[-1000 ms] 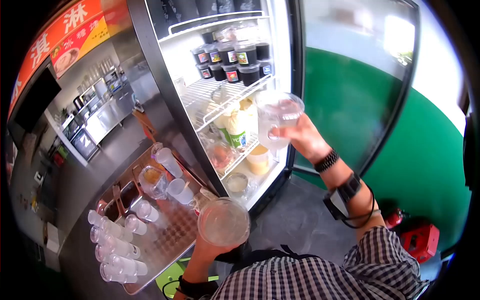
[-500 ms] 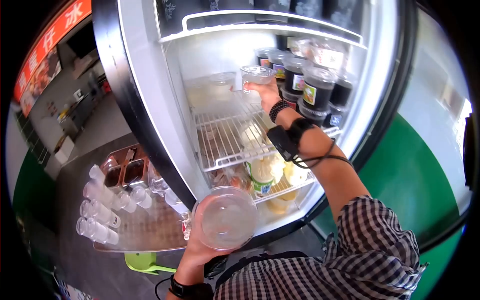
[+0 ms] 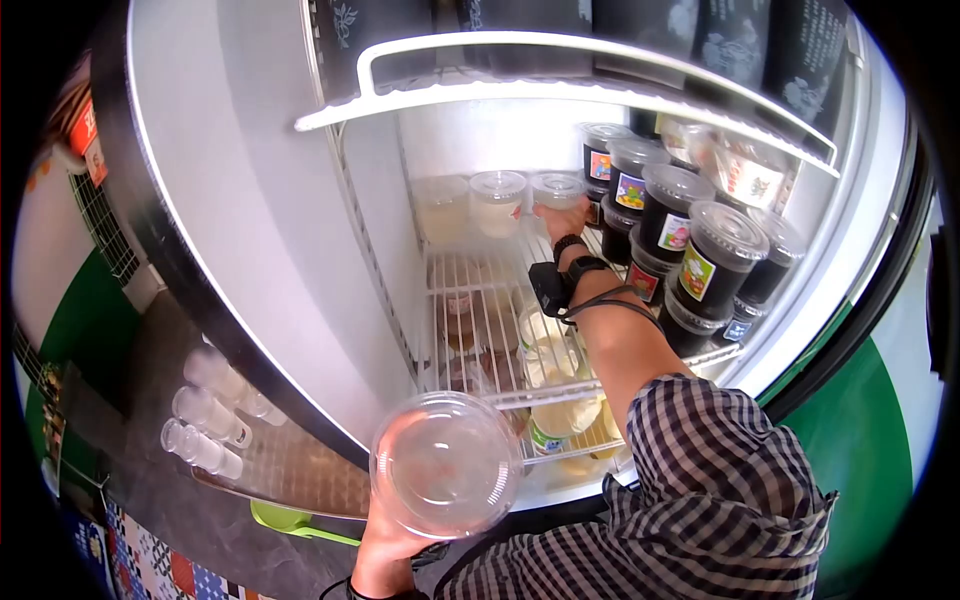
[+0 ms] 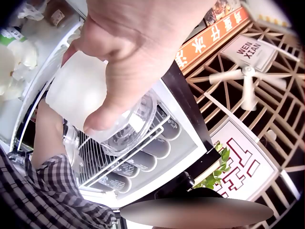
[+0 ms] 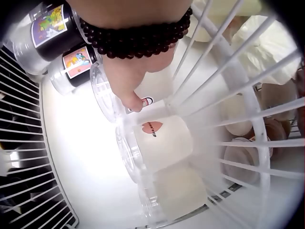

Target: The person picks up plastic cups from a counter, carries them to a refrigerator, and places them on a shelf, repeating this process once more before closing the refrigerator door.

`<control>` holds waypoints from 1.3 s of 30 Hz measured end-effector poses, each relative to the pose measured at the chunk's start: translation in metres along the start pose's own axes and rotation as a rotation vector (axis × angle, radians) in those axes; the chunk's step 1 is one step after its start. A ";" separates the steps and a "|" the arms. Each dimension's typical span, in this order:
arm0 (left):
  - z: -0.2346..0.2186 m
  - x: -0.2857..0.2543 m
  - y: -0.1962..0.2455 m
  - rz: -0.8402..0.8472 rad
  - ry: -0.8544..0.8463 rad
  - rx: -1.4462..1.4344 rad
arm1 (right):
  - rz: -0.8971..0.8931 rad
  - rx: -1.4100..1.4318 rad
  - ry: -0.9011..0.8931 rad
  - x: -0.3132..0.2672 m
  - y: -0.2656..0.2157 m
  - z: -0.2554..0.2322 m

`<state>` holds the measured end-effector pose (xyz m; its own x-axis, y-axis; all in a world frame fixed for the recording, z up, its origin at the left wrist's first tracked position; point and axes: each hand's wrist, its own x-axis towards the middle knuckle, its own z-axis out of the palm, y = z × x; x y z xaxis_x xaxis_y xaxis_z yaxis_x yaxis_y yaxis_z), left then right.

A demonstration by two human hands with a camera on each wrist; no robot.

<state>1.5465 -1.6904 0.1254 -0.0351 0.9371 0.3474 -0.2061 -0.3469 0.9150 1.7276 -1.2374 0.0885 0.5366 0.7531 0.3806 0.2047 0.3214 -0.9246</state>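
Note:
My left hand (image 3: 390,535) grips a translucent cup (image 4: 78,88) with a clear lid, outside the fridge at its front; in the head view the round lid (image 3: 446,465) faces up. My right hand (image 3: 565,217) reaches deep into the fridge and holds another lidded cup (image 3: 557,187), upright at the back of the wire shelf (image 3: 470,305). In the right wrist view, the thumb lies along that cup's side (image 5: 157,86), by its label. Right beside it stands a pale cup (image 5: 167,143) with a heart-shaped print, then a further pale cup (image 5: 181,191).
Stacked dark jars (image 3: 722,255) with coloured labels stand right of my right forearm. The upper shelf's white front rail (image 3: 600,45) crosses above. Bagged goods and tubs (image 3: 560,415) sit below. Outside on the left, a metal table (image 3: 310,480) bears several clear cups.
My right hand has carried its cup from beside the open door into the fridge, to the back of the shelf. The view has moved nearer the fridge; my left hand still holds its cup.

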 end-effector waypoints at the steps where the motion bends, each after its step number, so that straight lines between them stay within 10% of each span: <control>1: -0.001 0.002 -0.002 -0.006 -0.006 -0.011 | -0.009 -0.027 -0.002 0.008 0.009 0.007; 15: 0.015 0.030 0.000 -0.084 0.017 -0.019 | -0.127 -0.421 -0.017 -0.004 0.002 -0.008; 18: 0.019 0.040 -0.013 -0.010 0.035 -0.004 | 0.176 -0.370 -0.418 -0.023 -0.037 -0.030; 22: 0.027 0.056 -0.017 0.039 0.033 0.014 | 0.153 0.138 -0.573 -0.107 -0.138 -0.102; 24: 0.034 0.062 -0.018 0.045 0.072 -0.013 | 0.040 0.128 -1.400 -0.120 -0.157 -0.152; 26: 0.037 0.069 -0.022 0.060 0.100 -0.012 | 0.043 0.278 -1.720 -0.157 -0.184 -0.188; 35: 0.046 0.082 -0.026 0.099 0.051 -0.069 | -0.161 0.276 -1.284 -0.210 -0.165 -0.183; 39: 0.041 0.088 -0.025 0.130 0.053 -0.040 | 0.142 0.400 -1.259 -0.208 -0.177 -0.173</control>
<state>1.5891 -1.6006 0.1414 -0.1154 0.8856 0.4499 -0.2350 -0.4644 0.8539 1.7217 -1.5502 0.1704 -0.6308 0.7380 0.2398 -0.1598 0.1788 -0.9708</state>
